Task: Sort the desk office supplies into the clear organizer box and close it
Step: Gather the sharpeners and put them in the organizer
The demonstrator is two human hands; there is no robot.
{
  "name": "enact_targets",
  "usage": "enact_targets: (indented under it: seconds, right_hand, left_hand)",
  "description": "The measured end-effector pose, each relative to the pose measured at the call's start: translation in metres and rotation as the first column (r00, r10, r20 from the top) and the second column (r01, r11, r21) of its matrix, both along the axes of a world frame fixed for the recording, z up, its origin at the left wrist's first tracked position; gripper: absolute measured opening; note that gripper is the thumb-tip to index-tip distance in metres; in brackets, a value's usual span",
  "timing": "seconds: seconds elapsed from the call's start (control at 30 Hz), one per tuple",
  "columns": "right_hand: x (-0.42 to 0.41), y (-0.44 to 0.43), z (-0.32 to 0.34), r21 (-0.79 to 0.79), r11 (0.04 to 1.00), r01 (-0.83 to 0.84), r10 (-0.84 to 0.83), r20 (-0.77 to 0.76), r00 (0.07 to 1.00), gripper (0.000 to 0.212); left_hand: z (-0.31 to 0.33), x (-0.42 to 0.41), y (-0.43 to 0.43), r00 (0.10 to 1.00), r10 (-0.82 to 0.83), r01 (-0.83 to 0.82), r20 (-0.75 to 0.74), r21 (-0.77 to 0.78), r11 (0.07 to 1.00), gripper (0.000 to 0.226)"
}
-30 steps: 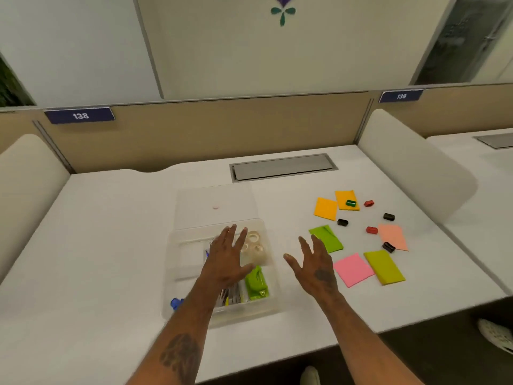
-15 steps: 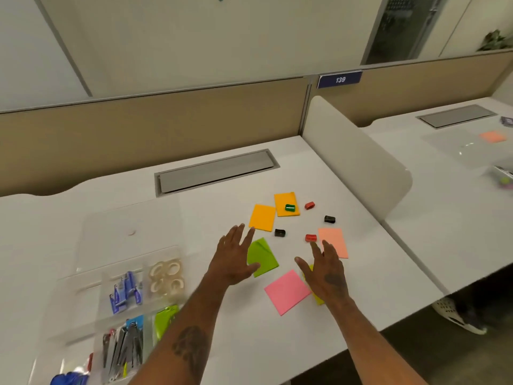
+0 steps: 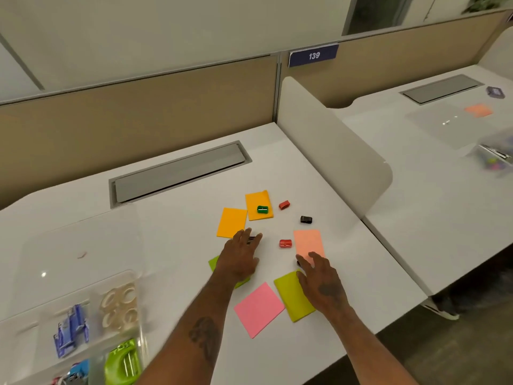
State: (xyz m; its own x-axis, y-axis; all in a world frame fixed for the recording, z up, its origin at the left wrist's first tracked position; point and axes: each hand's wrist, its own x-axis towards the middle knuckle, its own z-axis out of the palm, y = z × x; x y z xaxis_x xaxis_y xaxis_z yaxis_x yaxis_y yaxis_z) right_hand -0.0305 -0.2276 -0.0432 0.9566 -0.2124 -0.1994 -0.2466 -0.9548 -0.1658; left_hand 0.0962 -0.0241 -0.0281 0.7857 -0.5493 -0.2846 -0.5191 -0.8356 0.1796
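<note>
- The left hand [image 3: 240, 262] is reaching with straight fingers over a small black sharpener [image 3: 251, 240] just below the orange sticky note [image 3: 231, 222]. It is gripping nothing, and I cannot tell whether the fingertips are touching the sharpener.
- The right hand [image 3: 323, 284] is hovering, spread and empty, above the yellow-green sticky note [image 3: 291, 301]. Its fingertips are nearing a second dark piece [image 3: 299, 263], mostly hidden, at the lower edge of the salmon sticky note [image 3: 308, 240].
- The clear organizer box [image 3: 140, 323] is sitting well apart at the lower left with its lid lying open behind it. Tape rolls [image 3: 119, 304] and a green stapler [image 3: 122, 359] are already lying inside.
- I am judging that each hand should be pinching its sharpener by the short sides, thumb against forefinger. Raking it across the desk [image 3: 180, 245] is looking risky, because such small hard pieces probably slide.
- Lifting straight up is also looking wise, since dragging could be shifting the loose notes nearby.
</note>
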Motion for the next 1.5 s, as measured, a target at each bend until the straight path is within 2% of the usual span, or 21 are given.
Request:
enact_targets:
  seconds: [0.2, 0.37, 0.5, 0.6, 0.73, 0.83, 0.97, 1.1, 1.3, 1.5]
  right_hand:
    - [0.004, -0.007, -0.002, 0.008, 0.998, -0.057, 0.057, -0.007, 0.998, 0.042]
    - [0.014, -0.006, 0.002, -0.023, 0.999, -0.033, 0.034, 0.008, 0.999, 0.037]
    - [0.019, 0.004, 0.013, 0.095, 0.994, 0.044, -0.052, 0.074, 0.996, 0.039]
    - [0.022, 0.024, 0.022, 0.181, 0.982, 0.05, -0.069, 0.101, 0.992, 0.039]
    - [0.027, 0.068, 0.034, 0.28, 0.96, -0.012, -0.049, 0.209, 0.977, 0.037]
    - [0.026, 0.109, 0.043, 0.306, 0.95, -0.058, -0.014, 0.228, 0.974, 0.041]
    - [0.022, 0.173, 0.05, 0.304, 0.943, -0.137, 0.06, 0.249, 0.967, 0.04]
    - [0.011, 0.246, 0.058, 0.399, 0.894, -0.204, 0.088, 0.29, 0.953, 0.041]
    - [-0.013, 0.349, 0.065, 0.345, 0.865, -0.365, 0.237, 0.361, 0.902, 0.038]
    - [-0.038, 0.433, 0.071, 0.322, 0.816, -0.48, 0.382, 0.323, 0.866, 0.042]
  left_hand:
    - [-0.003, 0.002, -0.01, 0.999, 0.051, -0.051, -0.009, 0.021, 0.998, 0.06]
    - [0.0, 0.002, -0.011, 0.995, 0.029, -0.037, 0.095, 0.086, 0.996, 0.039]
    - [0.005, 0.0, 0.005, 0.992, 0.089, -0.091, 0.088, 0.015, 0.996, 0.026]
    - [0.014, -0.002, 0.03, 0.988, 0.138, -0.131, 0.072, -0.083, 0.988, 0.027]
    - [0.036, -0.012, 0.08, 0.979, 0.199, -0.187, 0.046, -0.195, 0.963, 0.029]
    - [0.054, -0.026, 0.127, 0.97, 0.236, -0.215, 0.057, -0.244, 0.946, 0.019]
    - [0.074, -0.051, 0.197, 0.953, 0.294, -0.261, 0.075, -0.289, 0.921, 0.011]
    - [0.083, -0.085, 0.269, 0.924, 0.374, -0.338, 0.079, -0.287, 0.896, 0.014]
    - [0.09, -0.137, 0.371, 0.864, 0.498, -0.452, 0.077, -0.318, 0.833, 0.014]
    - [0.089, -0.186, 0.447, 0.804, 0.593, -0.555, 0.048, -0.299, 0.776, 0.02]
